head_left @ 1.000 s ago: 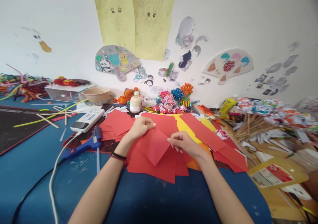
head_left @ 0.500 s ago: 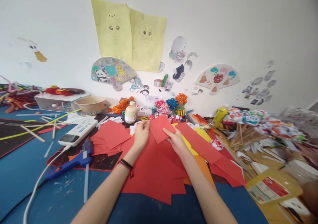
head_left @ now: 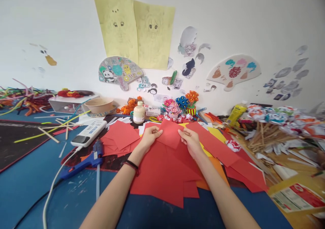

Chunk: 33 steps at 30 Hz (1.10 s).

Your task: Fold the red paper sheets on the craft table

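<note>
Between my two hands is a small square of red paper (head_left: 170, 134), held up with one corner pointing upward. My left hand (head_left: 150, 136) pinches its left corner between thumb and fingers. At the right corner, my right hand (head_left: 190, 140) grips the same piece, its fingers curled. Below them lie larger overlapping red sheets (head_left: 162, 174). Left of my left hand rests a pile of cut red paper squares (head_left: 122, 134). Long red strips (head_left: 215, 144) lie to the right of my right hand, over yellow and orange paper.
A blue glue gun (head_left: 87, 163) and a white power strip (head_left: 88, 134) with a cable lie at left. Behind my hands stand a glue bottle (head_left: 139, 113) and pipe-cleaner flowers (head_left: 182, 103). At right are wooden sticks (head_left: 264, 134) and a yellow jug (head_left: 297, 195).
My left hand, closed beside the paper before, has come to its left corner and now pinches it. The red square has turned slightly between my hands. The view has shifted a little left.
</note>
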### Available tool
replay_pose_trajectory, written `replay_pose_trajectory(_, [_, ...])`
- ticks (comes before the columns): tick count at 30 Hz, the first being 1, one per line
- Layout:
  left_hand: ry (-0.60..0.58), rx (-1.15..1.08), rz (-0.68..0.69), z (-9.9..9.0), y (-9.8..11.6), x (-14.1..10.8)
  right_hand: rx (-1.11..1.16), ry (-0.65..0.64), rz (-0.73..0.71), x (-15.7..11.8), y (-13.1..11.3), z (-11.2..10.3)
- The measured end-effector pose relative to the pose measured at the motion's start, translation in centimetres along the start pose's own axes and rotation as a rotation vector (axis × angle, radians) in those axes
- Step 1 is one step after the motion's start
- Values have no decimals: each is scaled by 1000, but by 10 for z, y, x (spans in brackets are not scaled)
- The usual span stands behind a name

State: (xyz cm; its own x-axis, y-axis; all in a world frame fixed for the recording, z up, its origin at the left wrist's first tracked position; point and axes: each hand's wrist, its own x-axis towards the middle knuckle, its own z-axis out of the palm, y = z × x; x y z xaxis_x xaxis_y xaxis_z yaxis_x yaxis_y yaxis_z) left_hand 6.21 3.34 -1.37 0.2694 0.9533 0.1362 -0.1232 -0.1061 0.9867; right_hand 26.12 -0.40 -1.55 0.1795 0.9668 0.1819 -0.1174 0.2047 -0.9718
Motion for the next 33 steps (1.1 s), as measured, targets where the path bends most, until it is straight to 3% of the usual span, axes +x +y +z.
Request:
replay_pose_trajectory(3, [-28, 12, -24, 1, 4, -3, -97, 13, -75, -4, -7, -1])
replay_pose_trajectory(8, [-13, 41, 68, 1, 11, -5, -285, 7, -208, -12, -20, -1])
replay_pose_trajectory(18, [111, 0, 202, 2, 6, -4, -344, 75, -234, -16, -22, 2])
replay_pose_trajectory(25, [143, 202, 309, 1, 15, -6, -304, 25, -223, -19, -27, 4])
replay_pose_trajectory(30, [-37, 436, 319, 2, 25, -14, -160, -212, 89, -19, -30, -2])
replay_pose_trajectory(33, [-216, 555, 326, 8, 27, -21, -182, -334, 150, -21, -33, -3])
